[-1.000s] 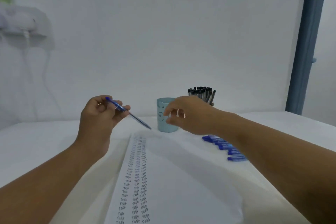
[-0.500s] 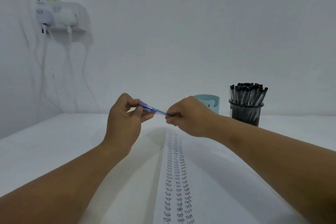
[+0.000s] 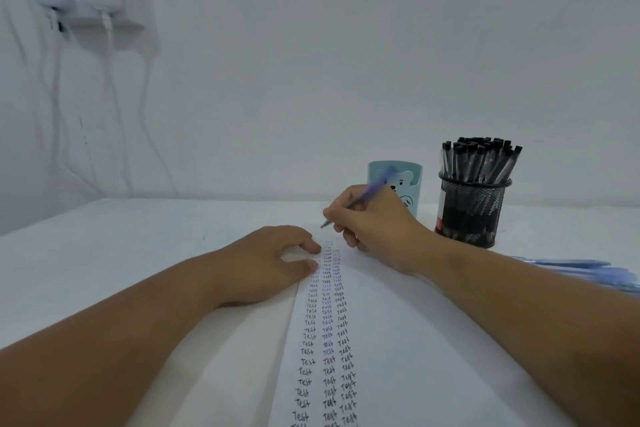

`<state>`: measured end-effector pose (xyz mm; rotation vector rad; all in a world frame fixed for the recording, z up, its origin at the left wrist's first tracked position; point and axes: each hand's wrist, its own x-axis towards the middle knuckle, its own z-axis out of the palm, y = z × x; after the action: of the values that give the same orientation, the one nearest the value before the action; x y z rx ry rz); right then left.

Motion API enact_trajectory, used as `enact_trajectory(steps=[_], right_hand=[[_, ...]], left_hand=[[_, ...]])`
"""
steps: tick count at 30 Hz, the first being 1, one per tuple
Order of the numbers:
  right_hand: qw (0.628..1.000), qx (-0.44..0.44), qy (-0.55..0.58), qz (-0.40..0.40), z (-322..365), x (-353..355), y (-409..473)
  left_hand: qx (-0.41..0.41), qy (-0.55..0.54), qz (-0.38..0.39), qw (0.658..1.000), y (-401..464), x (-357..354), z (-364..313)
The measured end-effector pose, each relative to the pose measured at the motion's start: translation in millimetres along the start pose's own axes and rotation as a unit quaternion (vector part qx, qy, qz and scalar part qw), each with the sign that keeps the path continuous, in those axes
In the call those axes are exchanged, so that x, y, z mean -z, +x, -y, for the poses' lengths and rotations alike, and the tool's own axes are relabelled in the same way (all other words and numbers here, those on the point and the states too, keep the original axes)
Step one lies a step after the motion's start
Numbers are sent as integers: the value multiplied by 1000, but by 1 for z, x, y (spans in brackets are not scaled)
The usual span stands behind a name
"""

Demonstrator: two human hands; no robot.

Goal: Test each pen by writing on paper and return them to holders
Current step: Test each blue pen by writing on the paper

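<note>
Both hands have dropped from mid-air to the paper (image 3: 398, 340): the left hand (image 3: 263, 267) now rests there, fingers loose, while the right hand (image 3: 374, 225) alone grips the blue pen (image 3: 363, 198), tip down. White table (image 3: 121, 253), mesh holder (image 3: 472, 208), teal cup (image 3: 412, 184) behind.

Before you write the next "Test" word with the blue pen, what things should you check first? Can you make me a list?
1. Blue pen gripped in the right hand: ok.
2. Left hand resting on the paper's edge to steady it: ok.
3. Pen tip near the top of the written columns: ok.
4. Cap off, tip bare: cannot tell, blurred.
5. Blank room above the columns: cannot tell, hands cover it.
6. Teal holder standing upright behind the hand: ok.
</note>
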<state>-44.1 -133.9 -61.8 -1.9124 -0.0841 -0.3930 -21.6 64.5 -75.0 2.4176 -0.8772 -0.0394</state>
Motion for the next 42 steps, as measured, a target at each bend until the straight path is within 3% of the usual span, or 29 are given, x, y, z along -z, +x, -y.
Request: enact_trajectory(steps=[5, 18, 42], right_hand=[[994, -78, 65, 29, 0, -2, 3], [996, -68, -58, 3, -8, -3, 7], [990, -47, -131, 8, -12, -5, 7]], left_hand=[[25, -6, 14, 1000, 2, 0, 6], [12, -1, 34, 999, 2, 2, 11], [13, 8, 44, 999, 1, 2, 10]])
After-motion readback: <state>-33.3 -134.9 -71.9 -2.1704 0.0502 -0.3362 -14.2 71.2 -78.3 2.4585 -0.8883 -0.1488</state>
